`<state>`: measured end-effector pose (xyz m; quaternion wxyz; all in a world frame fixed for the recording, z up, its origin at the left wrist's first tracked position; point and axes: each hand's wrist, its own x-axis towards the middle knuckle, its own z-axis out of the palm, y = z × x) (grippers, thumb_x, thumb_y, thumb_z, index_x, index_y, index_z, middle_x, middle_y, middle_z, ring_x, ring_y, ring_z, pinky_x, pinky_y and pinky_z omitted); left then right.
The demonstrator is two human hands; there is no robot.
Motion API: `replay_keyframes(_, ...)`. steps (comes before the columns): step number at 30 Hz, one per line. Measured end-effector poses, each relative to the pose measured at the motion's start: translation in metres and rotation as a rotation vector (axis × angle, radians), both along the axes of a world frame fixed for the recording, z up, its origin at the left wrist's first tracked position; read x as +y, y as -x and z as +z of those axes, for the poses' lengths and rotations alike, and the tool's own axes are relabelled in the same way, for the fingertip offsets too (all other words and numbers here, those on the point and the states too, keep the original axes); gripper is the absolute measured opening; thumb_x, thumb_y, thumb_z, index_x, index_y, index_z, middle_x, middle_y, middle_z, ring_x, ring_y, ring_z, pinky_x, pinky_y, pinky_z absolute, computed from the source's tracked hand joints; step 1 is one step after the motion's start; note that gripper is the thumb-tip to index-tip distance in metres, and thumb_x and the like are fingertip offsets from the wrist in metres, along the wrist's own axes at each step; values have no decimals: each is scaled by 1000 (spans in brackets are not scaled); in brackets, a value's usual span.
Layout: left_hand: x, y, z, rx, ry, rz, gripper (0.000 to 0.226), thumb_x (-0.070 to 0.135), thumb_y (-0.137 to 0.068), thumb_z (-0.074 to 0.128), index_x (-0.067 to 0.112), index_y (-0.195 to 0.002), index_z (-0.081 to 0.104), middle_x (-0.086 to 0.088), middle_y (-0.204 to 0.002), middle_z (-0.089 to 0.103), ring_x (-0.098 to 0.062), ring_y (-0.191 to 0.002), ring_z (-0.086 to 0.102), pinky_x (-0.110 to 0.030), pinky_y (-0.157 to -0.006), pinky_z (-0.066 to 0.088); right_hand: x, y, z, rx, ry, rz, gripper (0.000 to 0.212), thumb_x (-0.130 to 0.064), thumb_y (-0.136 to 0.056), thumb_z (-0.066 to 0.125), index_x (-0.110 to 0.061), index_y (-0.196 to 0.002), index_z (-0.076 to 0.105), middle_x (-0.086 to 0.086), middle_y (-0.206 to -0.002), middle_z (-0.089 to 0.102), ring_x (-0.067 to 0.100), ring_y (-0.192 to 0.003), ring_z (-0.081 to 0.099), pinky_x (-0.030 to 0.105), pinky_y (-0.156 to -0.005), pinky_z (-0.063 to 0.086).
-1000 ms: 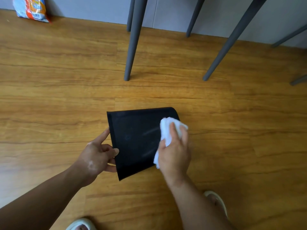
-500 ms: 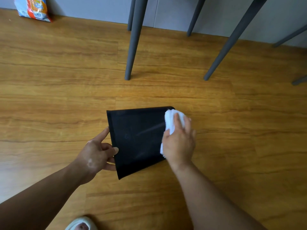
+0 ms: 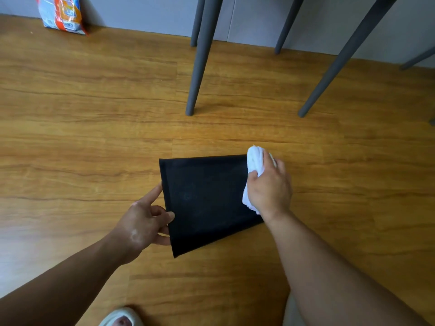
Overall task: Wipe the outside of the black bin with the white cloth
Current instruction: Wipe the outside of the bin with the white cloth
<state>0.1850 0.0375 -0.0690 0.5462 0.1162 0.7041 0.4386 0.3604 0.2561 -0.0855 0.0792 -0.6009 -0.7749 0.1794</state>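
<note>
The black bin [image 3: 207, 198] lies on its side on the wooden floor, its broad flat wall facing up. My left hand [image 3: 143, 222] grips its left rim, thumb on top and fingers curled round the edge. My right hand [image 3: 268, 187] holds the bunched white cloth [image 3: 254, 161] and presses it on the bin's far right corner. The cloth sticks out past my fingertips and below my palm. The bin's opening is hidden from me.
Several grey furniture legs [image 3: 200, 55] stand just beyond the bin, before a grey wall. A colourful plastic bag [image 3: 62, 15] leans against the wall at far left. My foot in a pale sandal [image 3: 122, 317] shows at the bottom edge.
My right hand has slid the cloth along the bin's right side, away from me, to its far right corner. My left hand has kept its grip on the left rim.
</note>
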Motion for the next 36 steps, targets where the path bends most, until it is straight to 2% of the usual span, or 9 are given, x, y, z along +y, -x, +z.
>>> replay_keyframes(2,2,-1,-1,-9,6,7,83,-1,-99,60,46,-158,26,-20,-93,71,-40,-88,74,-50,-72,65,-12,18,4,-33,-58,26,64,-33,-91,58,-34,-152,38,0,-157,33,36,-125,48,47,-100,45)
replay_keyframes(6,6,-3,0,13,-8,10,82,-9,-97,58,42,-157,33,-16,-81,68,-36,-76,70,-46,-65,64,-88,77,9,25,-178,366,66,-33,-82,66,-35,-145,45,1,-151,39,32,-109,50,44,-87,44)
replay_keyframes(10,1,-5,0,6,-15,28,83,-17,-92,52,41,-152,43,-24,-86,70,-35,-73,71,-46,-63,64,-120,95,14,79,-158,610,65,-26,-82,62,-37,-143,42,-3,-149,39,29,-101,49,44,-81,41)
replay_keyframes(13,-3,-5,-2,-33,-34,72,80,-6,-98,60,43,-155,34,-11,-73,67,-35,-74,70,-47,-65,64,-72,78,10,-5,-171,549,67,-32,-85,63,-40,-148,40,-3,-153,38,32,-112,50,45,-88,43)
replay_keyframes(18,-3,-4,-1,-71,-48,60,84,-3,-98,60,45,-159,26,-17,-87,65,-36,-82,73,-46,-67,64,11,77,14,-110,74,201,49,-32,-96,49,-37,-145,45,1,-142,46,33,-118,49,42,-95,41)
replay_keyframes(26,1,-7,-4,-9,-55,126,81,-8,-95,62,37,-157,35,-11,-69,57,-34,-70,62,-49,-61,64,-87,112,21,21,-75,586,54,-30,-88,61,-37,-140,48,-6,-144,43,30,-109,48,42,-88,43)
replay_keyframes(29,2,-5,-4,-3,-62,98,78,-8,-94,63,38,-153,42,-13,-72,60,-33,-70,64,-51,-64,64,-100,92,20,27,-138,677,60,-26,-83,63,-37,-139,48,-5,-140,43,26,-95,47,39,-78,42)
replay_keyframes(32,1,-2,-3,-44,-93,54,68,-4,-96,63,40,-146,51,-18,-74,60,-42,-77,67,-57,-70,64,-115,45,17,56,-134,718,67,-24,-81,66,-36,-144,46,-4,-143,44,24,-97,49,39,-79,47)
replay_keyframes(36,-2,0,-9,-113,-101,66,76,1,-97,65,42,-155,37,-21,-86,64,-47,-86,71,-47,-67,64,-118,-7,11,53,-144,765,74,-25,-79,70,-37,-148,45,-4,-147,45,22,-107,53,38,-83,50)
